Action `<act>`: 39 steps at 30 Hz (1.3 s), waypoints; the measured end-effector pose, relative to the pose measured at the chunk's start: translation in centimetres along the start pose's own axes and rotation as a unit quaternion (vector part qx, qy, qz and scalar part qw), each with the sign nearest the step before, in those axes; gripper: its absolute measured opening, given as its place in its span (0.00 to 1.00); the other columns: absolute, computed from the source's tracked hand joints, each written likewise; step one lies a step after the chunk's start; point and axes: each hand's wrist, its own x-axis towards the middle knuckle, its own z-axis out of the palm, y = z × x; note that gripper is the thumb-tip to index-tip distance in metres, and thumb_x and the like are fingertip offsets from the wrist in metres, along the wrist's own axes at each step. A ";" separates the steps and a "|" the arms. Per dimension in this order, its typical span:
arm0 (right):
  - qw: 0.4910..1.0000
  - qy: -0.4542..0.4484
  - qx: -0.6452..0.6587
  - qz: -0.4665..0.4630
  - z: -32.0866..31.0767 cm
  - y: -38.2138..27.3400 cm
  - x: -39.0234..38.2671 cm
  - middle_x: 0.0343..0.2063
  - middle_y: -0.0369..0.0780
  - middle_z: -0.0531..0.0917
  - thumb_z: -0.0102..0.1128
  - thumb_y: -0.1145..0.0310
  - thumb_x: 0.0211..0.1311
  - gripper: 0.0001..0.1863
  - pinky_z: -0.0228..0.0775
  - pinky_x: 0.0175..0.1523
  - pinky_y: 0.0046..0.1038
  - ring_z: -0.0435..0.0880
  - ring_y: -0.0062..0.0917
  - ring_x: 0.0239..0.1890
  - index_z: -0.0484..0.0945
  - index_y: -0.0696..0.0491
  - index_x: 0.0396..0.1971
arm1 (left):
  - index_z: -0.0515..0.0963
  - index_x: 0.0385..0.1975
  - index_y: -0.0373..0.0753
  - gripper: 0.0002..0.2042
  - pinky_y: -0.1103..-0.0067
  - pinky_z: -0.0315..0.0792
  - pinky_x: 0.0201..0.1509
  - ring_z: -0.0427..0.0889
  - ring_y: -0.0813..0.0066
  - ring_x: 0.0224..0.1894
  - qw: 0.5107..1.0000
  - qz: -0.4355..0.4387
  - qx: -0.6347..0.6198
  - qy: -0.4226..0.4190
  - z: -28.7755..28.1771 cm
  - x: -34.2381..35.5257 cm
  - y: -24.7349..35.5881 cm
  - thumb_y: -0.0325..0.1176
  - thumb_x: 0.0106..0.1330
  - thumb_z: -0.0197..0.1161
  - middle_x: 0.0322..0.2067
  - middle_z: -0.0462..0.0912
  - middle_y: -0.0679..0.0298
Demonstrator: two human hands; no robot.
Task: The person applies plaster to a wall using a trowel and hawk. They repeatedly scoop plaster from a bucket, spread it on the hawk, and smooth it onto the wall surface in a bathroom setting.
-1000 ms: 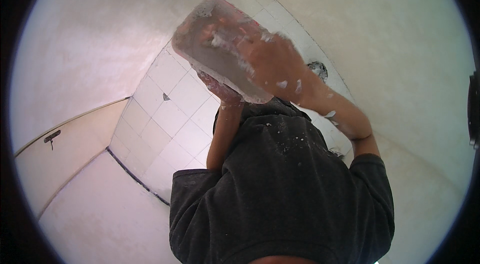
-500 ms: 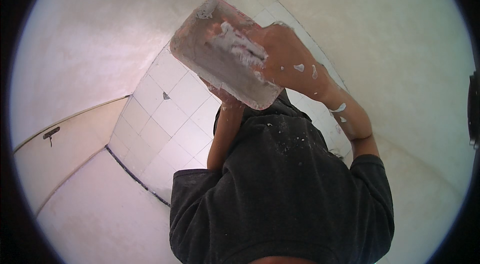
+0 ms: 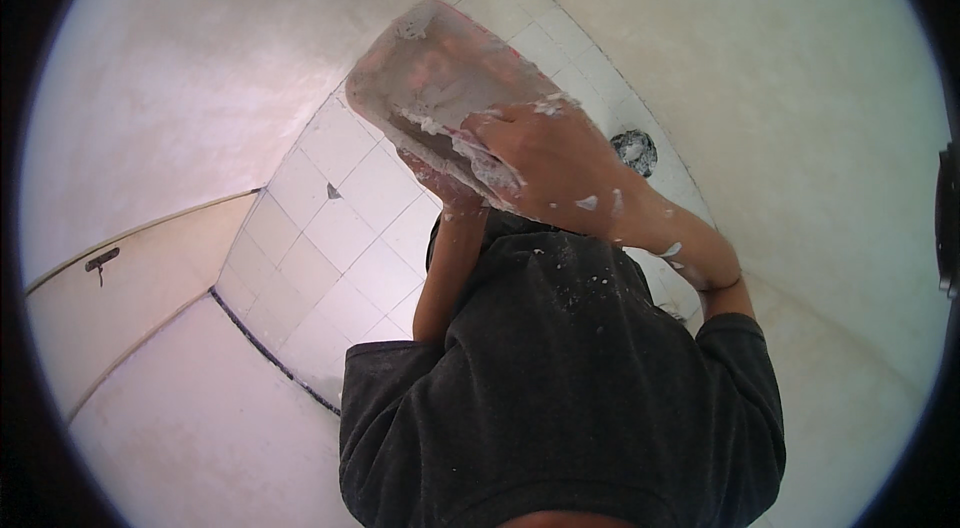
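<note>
The tub [image 3: 385, 68] is held in the air in front of the person, above the tiled floor [image 3: 340, 233], its open side toward the viewer. Pale grey paste [image 3: 492, 168] lies in it, with a whiter ridge along its near left side. The left hand [image 3: 440, 178] grasps the tub from beneath at the near left edge; most of its fingers are hidden. The right hand [image 3: 545, 158] reaches into the near right part, fingers bent into the paste; I cannot tell whether they are clenched on anything.

The step in hand looks like working or gathering the paste. The next move seems to call for a steady left hand while the right drags along the bottom, or lifts clear with a load.

The far and left rims are free of hands; the right hand covers much of the near right rim. The shirt [image 3: 560, 378] limits room on the near side. Outward, the left wall [image 3: 180, 78] and right wall [image 3: 800, 98] meet at the floor's far corner. A dark round thing [image 3: 635, 152] sits beside the right wall.
</note>
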 end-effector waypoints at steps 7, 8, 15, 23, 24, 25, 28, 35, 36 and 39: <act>0.994 0.095 0.025 -0.057 -0.9 2.0 0.3 0.29 0.46 0.79 0.62 0.68 0.44 0.20 0.68 0.41 0.36 0.77 0.41 0.32 0.75 0.58 0.40 | 0.54 0.58 0.43 0.24 0.71 0.63 0.59 0.63 0.68 0.56 0.995 -0.039 -0.077 -0.053 -2.2 0.3 -0.7 0.46 0.66 0.47 0.54 0.61 0.63; 0.993 0.103 0.023 -0.051 -0.7 2.2 0.3 0.29 0.46 0.79 0.62 0.68 0.43 0.20 0.68 0.41 0.35 0.77 0.41 0.32 0.75 0.58 0.40 | 0.54 0.58 0.43 0.24 0.71 0.63 0.59 0.63 0.68 0.56 0.992 -0.044 -0.096 -0.066 -2.5 0.2 -0.7 0.47 0.66 0.46 0.54 0.61 0.63; 0.989 0.129 -0.058 0.033 -3.3 0.9 1.0 0.27 0.45 0.80 0.55 0.69 0.49 0.15 0.71 0.38 0.35 0.79 0.37 0.31 0.75 0.56 0.39 | 0.53 0.59 0.43 0.24 0.70 0.61 0.60 0.63 0.68 0.57 0.996 -0.078 -0.047 0.008 2.2 -0.3 1.6 0.50 0.68 0.37 0.56 0.61 0.63; 0.999 -0.008 -0.036 0.014 -0.3 0.7 0.7 0.29 0.43 0.79 0.57 0.69 0.47 0.21 0.68 0.38 0.35 0.77 0.37 0.35 0.71 0.56 0.44 | 0.55 0.58 0.42 0.24 0.71 0.62 0.59 0.64 0.68 0.55 0.978 0.089 0.189 -0.013 0.2 -0.1 -0.6 0.45 0.66 0.47 0.55 0.62 0.61; 1.000 0.017 -0.012 -0.018 -0.9 0.5 0.6 0.29 0.43 0.79 0.57 0.69 0.46 0.20 0.68 0.38 0.35 0.77 0.37 0.35 0.72 0.56 0.43 | 0.54 0.58 0.42 0.25 0.71 0.61 0.60 0.64 0.68 0.56 0.952 0.129 0.277 -0.008 -0.7 0.1 -0.9 0.45 0.65 0.49 0.54 0.61 0.61; 0.998 0.043 0.013 -0.047 -2.0 0.4 0.5 0.29 0.43 0.79 0.58 0.69 0.46 0.20 0.68 0.38 0.35 0.77 0.38 0.35 0.73 0.56 0.43 | 0.54 0.58 0.42 0.25 0.71 0.61 0.60 0.64 0.67 0.56 0.932 0.154 0.326 -0.026 -1.1 0.3 -0.9 0.45 0.65 0.50 0.54 0.62 0.61; 0.996 0.067 0.027 -0.059 -2.8 1.1 0.3 0.29 0.43 0.79 0.60 0.69 0.44 0.18 0.67 0.39 0.36 0.77 0.39 0.33 0.75 0.55 0.39 | 0.55 0.58 0.42 0.25 0.71 0.63 0.59 0.64 0.66 0.55 0.989 0.064 0.133 -0.015 -1.1 0.3 -0.8 0.44 0.64 0.51 0.53 0.62 0.61; 0.997 0.071 -0.037 0.007 -2.0 2.1 1.9 0.25 0.47 0.80 0.55 0.70 0.51 0.19 0.72 0.40 0.35 0.80 0.38 0.28 0.74 0.52 0.46 | 0.55 0.58 0.42 0.23 0.71 0.66 0.57 0.65 0.68 0.55 0.987 -0.066 -0.143 0.002 2.1 0.0 1.3 0.44 0.67 0.46 0.53 0.63 0.62; 0.996 0.080 -0.041 0.006 -2.7 2.0 1.9 0.25 0.47 0.80 0.54 0.71 0.52 0.20 0.72 0.39 0.35 0.80 0.37 0.28 0.73 0.51 0.47 | 0.55 0.58 0.42 0.23 0.71 0.66 0.57 0.65 0.68 0.55 0.996 -0.027 -0.086 -0.009 1.9 0.0 1.3 0.44 0.67 0.46 0.53 0.63 0.62; 0.992 0.102 -0.073 -0.005 -3.5 2.2 1.6 0.25 0.46 0.80 0.51 0.71 0.54 0.20 0.73 0.38 0.35 0.80 0.37 0.28 0.71 0.51 0.50 | 0.55 0.57 0.42 0.22 0.72 0.65 0.58 0.65 0.68 0.55 0.991 0.087 0.088 -0.043 0.8 -0.1 0.6 0.43 0.67 0.45 0.53 0.63 0.62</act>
